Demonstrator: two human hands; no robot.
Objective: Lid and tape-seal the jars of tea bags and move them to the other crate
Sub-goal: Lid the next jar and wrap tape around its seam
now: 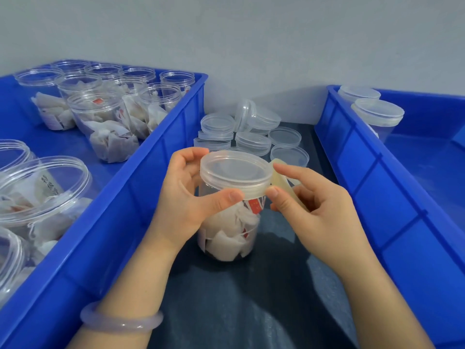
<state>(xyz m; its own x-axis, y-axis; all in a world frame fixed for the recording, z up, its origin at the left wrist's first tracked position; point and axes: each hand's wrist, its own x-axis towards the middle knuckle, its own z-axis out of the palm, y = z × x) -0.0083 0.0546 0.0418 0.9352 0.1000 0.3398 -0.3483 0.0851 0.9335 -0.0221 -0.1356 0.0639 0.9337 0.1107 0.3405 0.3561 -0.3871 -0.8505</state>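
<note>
A clear jar of tea bags [230, 235] stands on the dark table between two blue crates, with a clear lid [235, 172] on top. My left hand [186, 197] grips the jar just under the lid, thumb on the lid's front edge. My right hand [312, 200] pinches a roll of pale tape [283, 177] at the lid's right side, and the tape's end lies along the lid's rim. The left crate [161, 157] holds several open jars of tea bags [100, 117]. The right crate [392, 187] holds two lidded jars [377, 112] at its far end.
A heap of loose clear lids [249, 132] lies on the table behind the jar, between the crates. A grey wall runs along the back. Dark table surface [251, 311] shows in front of the jar, between my forearms.
</note>
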